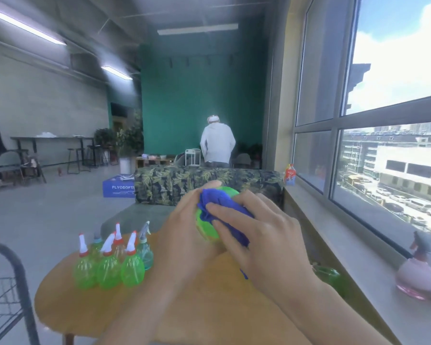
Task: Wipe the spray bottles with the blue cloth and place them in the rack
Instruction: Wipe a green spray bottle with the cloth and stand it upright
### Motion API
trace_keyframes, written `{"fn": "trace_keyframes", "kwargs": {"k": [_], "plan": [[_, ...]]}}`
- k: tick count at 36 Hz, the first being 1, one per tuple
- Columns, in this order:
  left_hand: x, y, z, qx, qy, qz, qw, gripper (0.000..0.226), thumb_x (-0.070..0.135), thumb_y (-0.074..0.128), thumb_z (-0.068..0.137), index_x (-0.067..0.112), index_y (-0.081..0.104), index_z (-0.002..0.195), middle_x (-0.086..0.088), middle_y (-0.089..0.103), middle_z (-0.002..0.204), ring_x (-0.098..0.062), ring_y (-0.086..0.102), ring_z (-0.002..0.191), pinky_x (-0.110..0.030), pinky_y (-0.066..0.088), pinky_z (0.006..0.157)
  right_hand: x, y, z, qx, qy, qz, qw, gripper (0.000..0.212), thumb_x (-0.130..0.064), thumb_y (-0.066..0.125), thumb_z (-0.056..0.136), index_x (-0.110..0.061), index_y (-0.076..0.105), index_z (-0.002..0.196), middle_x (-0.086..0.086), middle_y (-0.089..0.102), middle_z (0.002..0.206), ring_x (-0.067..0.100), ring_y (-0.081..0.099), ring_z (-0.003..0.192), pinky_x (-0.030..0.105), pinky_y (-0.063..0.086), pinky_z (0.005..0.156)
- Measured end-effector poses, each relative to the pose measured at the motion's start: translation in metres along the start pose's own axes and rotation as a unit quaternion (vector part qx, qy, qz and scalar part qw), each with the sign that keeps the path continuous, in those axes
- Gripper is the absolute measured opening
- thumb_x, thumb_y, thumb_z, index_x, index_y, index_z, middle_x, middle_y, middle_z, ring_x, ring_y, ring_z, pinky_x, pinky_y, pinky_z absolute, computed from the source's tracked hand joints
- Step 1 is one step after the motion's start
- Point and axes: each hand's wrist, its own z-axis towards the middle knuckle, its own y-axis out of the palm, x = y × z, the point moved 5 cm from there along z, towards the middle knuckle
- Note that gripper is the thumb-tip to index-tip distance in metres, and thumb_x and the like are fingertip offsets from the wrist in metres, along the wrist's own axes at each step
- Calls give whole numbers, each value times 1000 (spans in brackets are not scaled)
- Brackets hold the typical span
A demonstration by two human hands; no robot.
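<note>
Above the wooden table (105,317), one green spray bottle (207,227) held up in the air, gripped by the left hand (184,235) with fingers curled round its body. Pressed on this bottle, the blue cloth (224,212), bunched, held there by the right hand (261,235) — fingers bent over the cloth and clamping it against the green plastic. Nozzle of the held bottle hidden behind the hands.

On the table, left of the hands, a tight group of spray bottles (110,265) standing upright: three bright green ones in the front row, touching or nearly touching, each with a white and red trigger head; behind them at least three more, one of them pale teal with a grey head (144,247). Exact count of the back row hard to tell, because partly covered.

At the far left edge, the black wire rack (8,295), only partly in view, apart from the table with a strip of grey floor between.

Table edge rounded, with free wood in front of the bottle group and under the forearms. To the right, a long window sill (358,257) just beside the table, with one pink bottle (416,275) on it. Further back, a sofa with leaf pattern (184,185) and one person in white (217,143), well apart
</note>
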Motion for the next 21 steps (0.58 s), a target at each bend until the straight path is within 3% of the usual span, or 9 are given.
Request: {"fn": "trace_keyframes", "kwargs": {"k": [2,5,9,12,15,19,21], "plan": [[1,-5,4,5,1,-1,1000,79,45,70,62,66,51,136,30,64,134,10,63,118,-10,49,93,-6,-2,-1,-13,-17,2,1000,21,-38,62,101,-37,76,116,-10,59,95,15,53,79,34,48,46],[1,-13,6,7,12,16,1000,86,31,75,64,58,54,143,22,66,136,2,64,122,-18,53,98,-8,-8,-6,-34,-32,0,999,20,-38,62,100,-39,75,115,-10,58,94,16,56,78,36,49,45],[-1,-21,8,11,-1,27,1000,92,45,88,61,58,52,145,24,62,139,-14,68,103,-36,60,89,1,-18,-12,-47,-20,-14,999,20,-39,64,99,-41,76,115,-13,60,95,13,57,80,35,49,46],[2,-21,7,15,2,39,999,94,44,100,65,58,52,145,27,60,137,-7,67,105,-39,61,85,14,-25,-8,-30,12,-49,998,20,-38,66,97,-39,77,114,-13,58,93,11,55,80,33,49,47],[8,-19,6,13,6,47,999,94,57,95,63,59,50,145,30,58,136,-7,67,107,-44,62,84,21,-29,2,2,42,-65,997,21,-38,66,96,-38,79,112,-13,60,93,13,58,78,30,46,49],[13,-14,9,3,7,34,999,93,52,93,63,61,50,145,29,58,137,-6,62,86,-43,62,81,11,-26,16,20,34,-49,998,20,-37,68,96,-37,79,112,-12,60,93,13,57,80,30,46,48],[15,-14,12,9,5,22,1000,91,50,87,60,59,52,144,27,61,137,-5,61,85,-41,62,82,4,-22,18,16,13,-35,999,19,-36,68,97,-36,78,112,-11,59,92,13,54,80,32,47,48]]}}
